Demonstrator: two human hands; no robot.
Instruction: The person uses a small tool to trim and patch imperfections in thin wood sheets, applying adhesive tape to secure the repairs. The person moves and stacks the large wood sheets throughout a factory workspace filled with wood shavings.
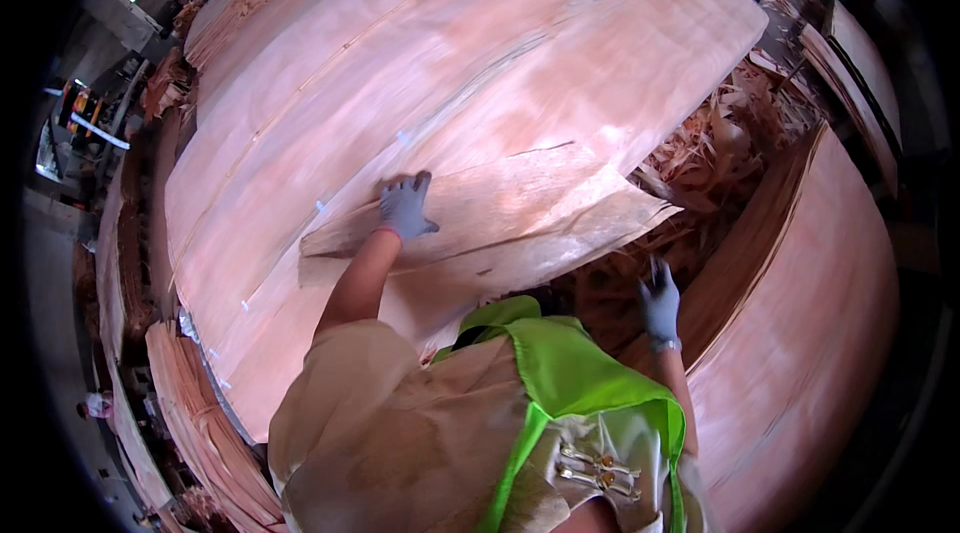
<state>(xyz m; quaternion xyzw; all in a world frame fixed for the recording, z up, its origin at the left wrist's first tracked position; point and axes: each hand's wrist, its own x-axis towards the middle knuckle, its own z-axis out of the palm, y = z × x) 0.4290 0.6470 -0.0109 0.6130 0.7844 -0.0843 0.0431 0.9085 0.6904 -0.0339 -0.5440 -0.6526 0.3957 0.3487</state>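
My left hand (405, 208), in a grey glove with a red cuff, lies spread on a loose strip of pale wood veneer (490, 203). This strip has ragged, split edges, and its pointed right end juts past the large pinkish veneer sheet (480, 103) underneath. Farther right, my right hand (660, 308) hangs gloved over the gap beside the sheet, with dark fingertips pointing away from me. Its fingers look stretched out, and nothing shows in them.
Wood shavings and torn veneer scraps (710, 148) fill the gap to the right. Beyond it rises a second veneer stack (800, 333). Rough-edged veneer pieces (205, 413) stand at the lower left. My green apron (570, 363) shows near the bottom.
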